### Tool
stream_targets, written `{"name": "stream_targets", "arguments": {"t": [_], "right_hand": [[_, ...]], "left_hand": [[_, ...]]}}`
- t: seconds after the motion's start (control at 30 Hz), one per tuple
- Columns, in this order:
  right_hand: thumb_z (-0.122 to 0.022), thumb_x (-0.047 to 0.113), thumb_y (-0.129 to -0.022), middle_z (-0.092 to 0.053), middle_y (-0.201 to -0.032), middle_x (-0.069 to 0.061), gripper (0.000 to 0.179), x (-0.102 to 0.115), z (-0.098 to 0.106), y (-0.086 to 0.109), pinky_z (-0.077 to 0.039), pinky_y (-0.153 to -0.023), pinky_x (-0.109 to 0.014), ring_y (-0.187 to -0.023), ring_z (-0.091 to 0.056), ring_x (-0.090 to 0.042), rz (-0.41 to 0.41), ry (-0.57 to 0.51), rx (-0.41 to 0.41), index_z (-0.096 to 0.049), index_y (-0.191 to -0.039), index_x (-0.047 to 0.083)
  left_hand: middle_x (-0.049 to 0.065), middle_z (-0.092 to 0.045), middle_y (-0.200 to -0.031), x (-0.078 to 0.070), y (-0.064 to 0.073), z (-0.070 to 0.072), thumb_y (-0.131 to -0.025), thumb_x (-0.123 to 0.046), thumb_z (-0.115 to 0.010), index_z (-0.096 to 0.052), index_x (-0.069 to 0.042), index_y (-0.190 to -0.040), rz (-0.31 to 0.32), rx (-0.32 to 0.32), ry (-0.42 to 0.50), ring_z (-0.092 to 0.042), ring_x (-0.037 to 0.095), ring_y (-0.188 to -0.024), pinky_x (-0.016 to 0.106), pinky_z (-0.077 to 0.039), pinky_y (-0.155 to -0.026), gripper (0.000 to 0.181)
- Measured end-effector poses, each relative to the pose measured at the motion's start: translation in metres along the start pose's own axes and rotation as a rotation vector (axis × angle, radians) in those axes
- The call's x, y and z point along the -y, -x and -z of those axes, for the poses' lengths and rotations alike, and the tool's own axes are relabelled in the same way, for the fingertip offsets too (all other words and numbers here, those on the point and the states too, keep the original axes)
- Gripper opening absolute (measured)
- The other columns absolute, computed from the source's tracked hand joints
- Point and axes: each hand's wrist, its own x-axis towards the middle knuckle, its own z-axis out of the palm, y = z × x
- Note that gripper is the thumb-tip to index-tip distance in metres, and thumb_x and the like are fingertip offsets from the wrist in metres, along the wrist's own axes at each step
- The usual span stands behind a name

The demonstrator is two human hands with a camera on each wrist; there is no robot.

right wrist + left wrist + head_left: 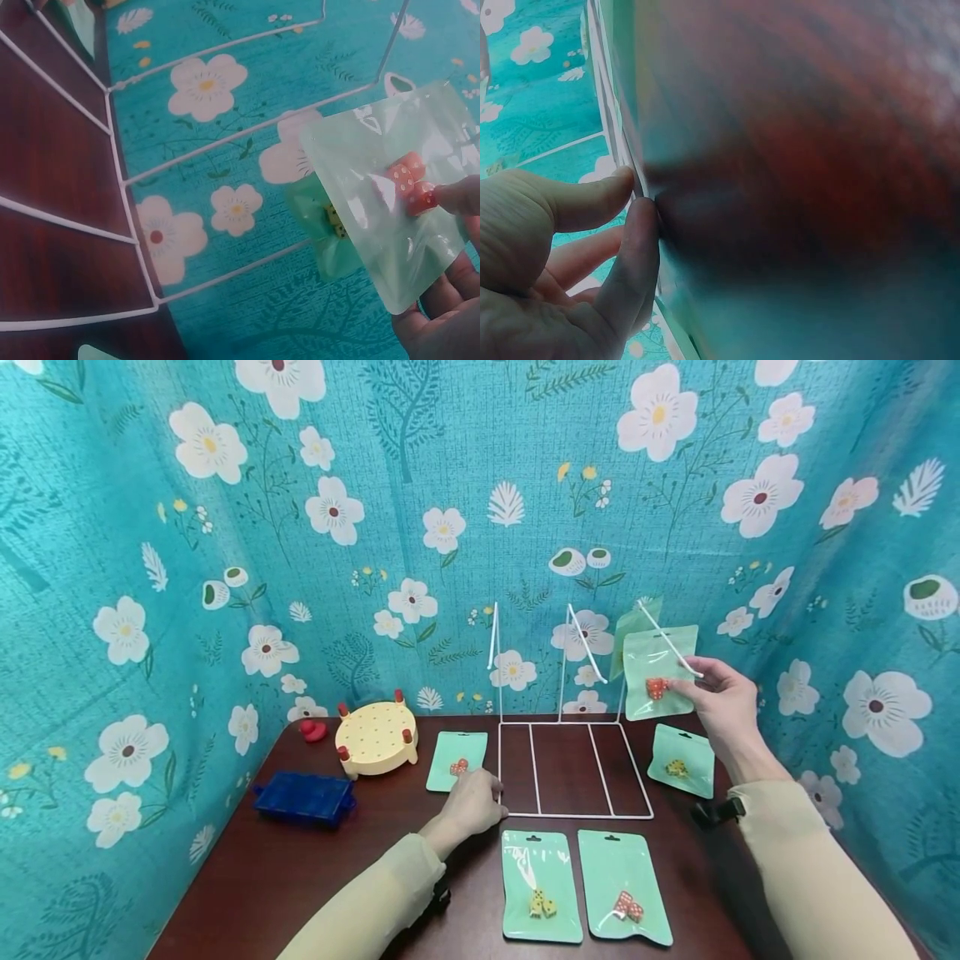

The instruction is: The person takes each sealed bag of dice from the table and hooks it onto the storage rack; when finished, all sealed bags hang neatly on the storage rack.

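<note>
A white wire rack point(575, 816) with three hooked arms stands on the table. My left hand point(471, 804) pinches its base wire between thumb and fingers at the front left corner, close up in the left wrist view. My right hand point(723, 706) pinches a green zip pouch point(637, 652) of red dice point(405, 176), thumb on the front over the dice, at the right arm point(678, 653). That arm's wire crosses the pouch's front in the head view. Behind it another green pouch point(319, 251) with yellow dice hangs on the same arm. The other two arms are bare.
Two green pouches lie in front of the rack, one with yellow dice point(542, 905), one with red dice point(628, 906). More pouches lie left point(442, 745) and right point(703, 756) of it. A blue tray point(306, 797), yellow stool point(375, 735) and red duck point(312, 731) sit at left.
</note>
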Motion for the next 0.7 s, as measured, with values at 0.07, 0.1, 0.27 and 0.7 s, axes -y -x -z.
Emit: {"name": "stream_targets", "arguments": {"t": [0.07,0.1,0.27,0.7], "right_hand": [[-0.088,0.007,-0.097,-0.08,-0.101,0.021,0.035,-0.004,0.0,-0.004,-0.056,-0.07,-0.013,-0.092,-0.068,-0.003,-0.005,-0.016,-0.001,-0.078,-0.131,0.012],[-0.088,0.007,-0.097,-0.08,-0.101,0.02,0.035,-0.006,0.0,-0.007,-0.057,-0.071,-0.013,-0.092,-0.068,-0.003,-0.006,-0.02,-0.004,-0.078,-0.131,0.012],[-0.089,0.005,-0.096,-0.079,-0.102,0.018,0.035,-0.012,-0.002,-0.016,-0.058,-0.076,-0.012,-0.097,-0.068,-0.005,-0.003,-0.057,-0.026,-0.079,-0.129,0.011],[-0.093,0.009,-0.093,-0.078,-0.1,0.018,0.034,-0.017,-0.014,-0.035,-0.058,-0.075,-0.01,-0.099,-0.063,-0.009,-0.01,-0.028,-0.103,-0.082,-0.124,0.014]], "left_hand": [[0.015,-0.086,-0.109,-0.001,0.0,0.0,-0.093,-0.012,-0.091,-0.084,0.002,-0.125,0.007,0.002,-0.008,-0.079,0.026,-0.093,0.04,-0.064,-0.078,0.036],[0.015,-0.086,-0.108,-0.001,0.0,0.0,-0.093,-0.012,-0.091,-0.084,0.002,-0.124,0.007,0.001,-0.014,-0.079,0.026,-0.092,0.039,-0.064,-0.078,0.035],[0.013,-0.085,-0.105,-0.002,0.0,-0.001,-0.092,-0.011,-0.092,-0.084,0.002,-0.123,0.011,0.002,-0.017,-0.08,0.026,-0.094,0.04,-0.064,-0.078,0.035],[0.014,-0.085,-0.111,-0.002,-0.001,-0.001,-0.093,-0.013,-0.092,-0.083,0.0,-0.126,0.051,0.024,-0.012,-0.08,0.027,-0.101,0.04,-0.064,-0.08,0.037]]}}
